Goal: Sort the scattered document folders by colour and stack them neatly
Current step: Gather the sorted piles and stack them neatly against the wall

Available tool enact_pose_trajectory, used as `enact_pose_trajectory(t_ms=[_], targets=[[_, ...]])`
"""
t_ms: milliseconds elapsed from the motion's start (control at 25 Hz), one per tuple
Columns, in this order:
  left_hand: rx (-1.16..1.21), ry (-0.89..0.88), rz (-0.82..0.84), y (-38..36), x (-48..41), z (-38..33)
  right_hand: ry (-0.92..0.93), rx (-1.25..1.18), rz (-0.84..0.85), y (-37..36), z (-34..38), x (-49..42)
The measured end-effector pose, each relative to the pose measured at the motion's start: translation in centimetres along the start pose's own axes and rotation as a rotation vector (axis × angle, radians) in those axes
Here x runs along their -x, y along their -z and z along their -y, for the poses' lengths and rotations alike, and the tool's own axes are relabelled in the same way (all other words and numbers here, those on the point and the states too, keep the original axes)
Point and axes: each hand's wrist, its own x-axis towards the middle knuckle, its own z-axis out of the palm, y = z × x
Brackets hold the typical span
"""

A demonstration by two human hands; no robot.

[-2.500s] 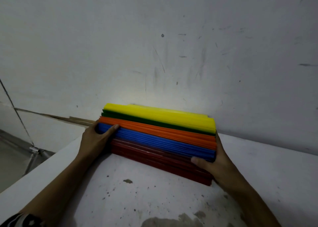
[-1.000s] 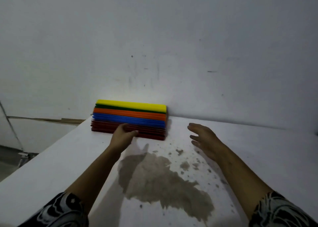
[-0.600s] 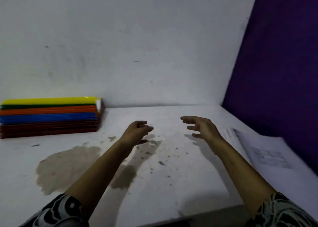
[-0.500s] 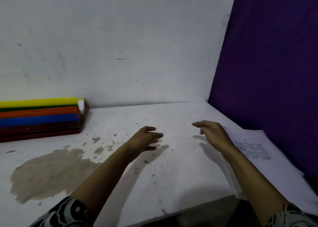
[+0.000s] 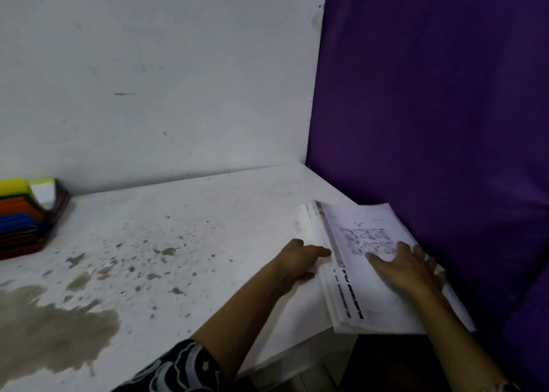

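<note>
Both hands are on the white stack (image 5: pixel 356 222) at the right end of the table (image 5: pixel 208 219), hard against the purple cloth (image 5: pixel 430 94). Right hand (image 5: pixel 408 269): palm down on the top sheet, fingers straight and spread, pressing flat, gripping nothing. Left hand (image 5: pixel 298 262): fingers extended, tips against the stack's left edge, palm on the table just beside it. I can't tell whether the thumb is tucked under anything, and there's some motion blur here. The top sheet has a printed block in the middle and dark lettering along its left margin, too smeared to read. The stack is several layers thick, with edges stepped on the left side. Its near end sits at the table's front edge or just past it, can't tell which. The coloured folder stack (image 5: pixel 20 216) is well apart, at the far left against the wall (image 5: pixel 148 64) and cut by the frame edge. Its layers from the top are yellow, thin green, orange, blue, dark red, and a white sheet end shows under the yellow at the right end. Neither hand is near it. A big brownish stain (image 5: pixel 50 329) with specks lies on the table between the two stacks. A patterned black-and-white sleeve (image 5: pixel 184 368) shows on my left forearm.
</note>
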Motion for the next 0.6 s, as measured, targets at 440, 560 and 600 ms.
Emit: enact_pose_trajectory(t_ms=[440,560,600], targets=[[-0.081,-0.075,-0.171,-5.5,-2.9,0.5,-0.006,0.126,-0.040,-1.7,0.5,0.7],[0.109,-0.098,-0.114,-3.6,-2.1,1.4,0.012,0.060,0.009,-1.1,1.6,1.6],[0.134,-0.107,-0.106,-2.5,-1.5,1.5,0.029,-0.007,0.038,-0.9,2.1,1.7]])
